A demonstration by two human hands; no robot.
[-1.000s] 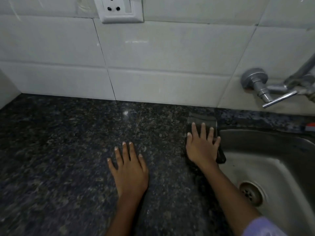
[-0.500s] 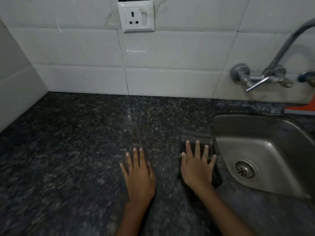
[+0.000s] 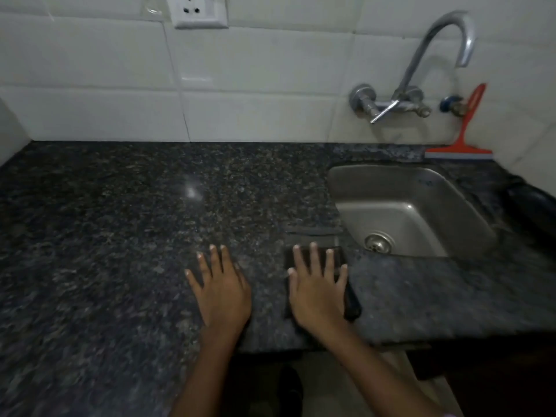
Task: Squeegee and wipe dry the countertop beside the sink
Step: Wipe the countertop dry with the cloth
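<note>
Flat, the right hand (image 3: 319,291) presses a dark cloth (image 3: 350,299) on speckled granite countertop (image 3: 120,236).

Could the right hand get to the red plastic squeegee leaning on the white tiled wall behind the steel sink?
Probably yes. The right hand lies flat on a dark cloth; between it and the red squeegee is only the open sink, so the path looks free, though it is a long reach.

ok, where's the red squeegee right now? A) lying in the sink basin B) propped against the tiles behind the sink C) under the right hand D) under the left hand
B: the red squeegee stands on the counter ledge behind the sink with its handle leaning on the tiled wall, while the right hand presses flat on a dark cloth and the left hand rests flat on the countertop.
</note>
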